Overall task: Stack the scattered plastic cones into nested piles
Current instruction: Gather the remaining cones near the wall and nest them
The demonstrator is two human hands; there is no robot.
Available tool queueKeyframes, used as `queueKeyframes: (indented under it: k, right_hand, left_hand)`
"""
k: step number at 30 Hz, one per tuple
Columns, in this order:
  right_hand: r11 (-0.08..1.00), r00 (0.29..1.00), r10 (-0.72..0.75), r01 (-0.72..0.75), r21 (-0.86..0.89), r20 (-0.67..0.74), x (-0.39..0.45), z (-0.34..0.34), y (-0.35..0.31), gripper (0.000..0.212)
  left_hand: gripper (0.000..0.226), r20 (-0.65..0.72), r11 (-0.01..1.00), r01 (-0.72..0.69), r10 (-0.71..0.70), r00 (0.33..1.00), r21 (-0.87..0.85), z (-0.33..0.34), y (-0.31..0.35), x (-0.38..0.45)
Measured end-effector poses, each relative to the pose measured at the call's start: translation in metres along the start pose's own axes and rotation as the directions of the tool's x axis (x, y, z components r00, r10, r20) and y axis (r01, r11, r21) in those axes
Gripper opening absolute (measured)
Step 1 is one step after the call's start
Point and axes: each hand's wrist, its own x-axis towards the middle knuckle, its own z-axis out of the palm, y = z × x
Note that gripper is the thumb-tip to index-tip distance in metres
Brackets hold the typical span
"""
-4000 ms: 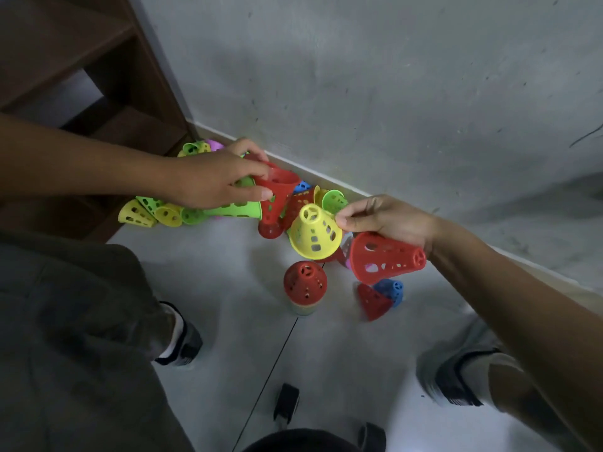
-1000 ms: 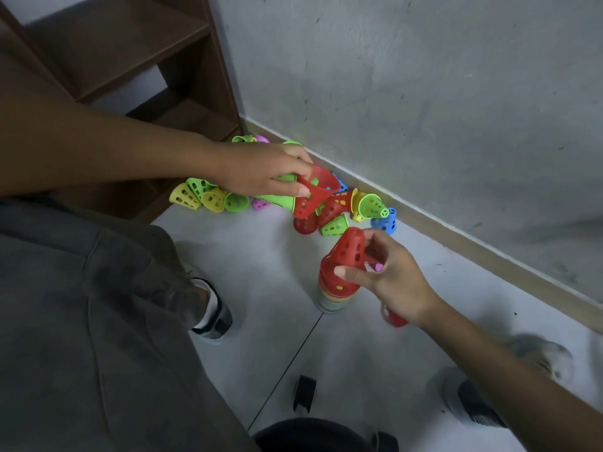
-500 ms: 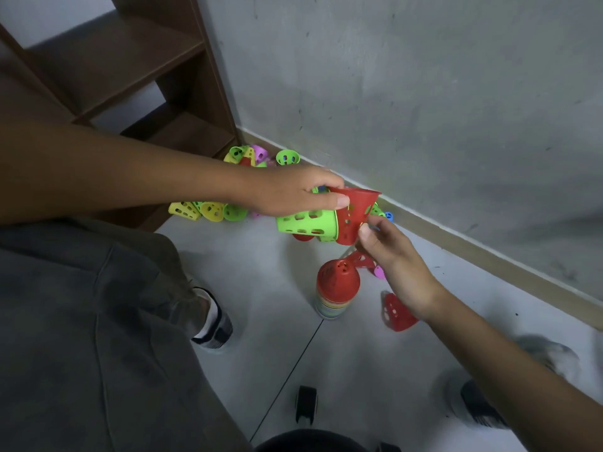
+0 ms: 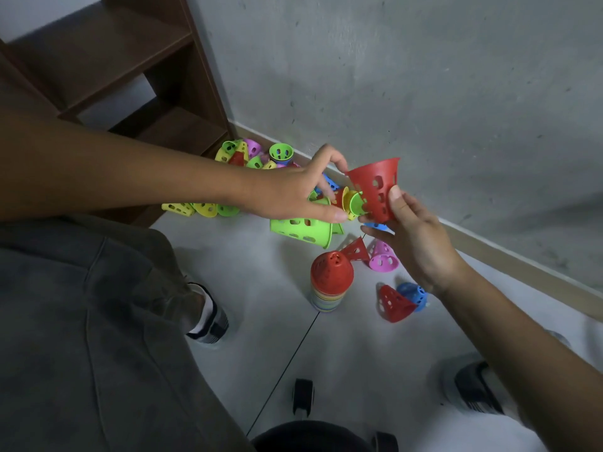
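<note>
Far left, by the wooden shelf [image 4: 107, 60]: loose cones [image 4: 195, 208] in yellow and green on the floor [image 4: 261, 321], more piled in the corner [image 4: 257, 154]. Then the left hand [image 4: 290, 194], thumb and fingers curled round a lime green cone [image 4: 301, 230] lying sideways, and below it a standing nested stack [image 4: 329, 285] topped with red. Further right, the right hand [image 4: 414, 236] pinching a big red cone [image 4: 375, 190], wide mouth up toward the wall [image 4: 424, 76], with a pink cone [image 4: 383, 257], a small red cone [image 4: 393, 303] and a blue cone [image 4: 412, 293] loose nearby.
</note>
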Motion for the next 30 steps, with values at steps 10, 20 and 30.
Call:
queueKeyframes:
  k: [10, 20, 30]
  right_hand:
    - [0.995, 0.986, 0.072, -0.062, 0.076, -0.147, 0.005, -0.021, 0.010, 0.053]
    - [0.996, 0.981, 0.089, -0.082, 0.045, -0.172, 0.005, -0.037, 0.013, 0.050]
    - [0.994, 0.988, -0.011, -0.007, -0.114, -0.157, 0.003, -0.039, 0.002, 0.025]
  left_hand:
    - [0.067, 0.062, 0.976, 0.167, -0.177, 0.982, 0.139, 0.025, 0.005, 0.011]
    - [0.055, 0.144, 0.975, 0.121, -0.148, 0.978, 0.184, 0.041, 0.011, 0.027]
    - [0.036, 0.295, 0.983, 0.091, -0.135, 0.946, 0.159, 0.023, -0.005, 0.015]
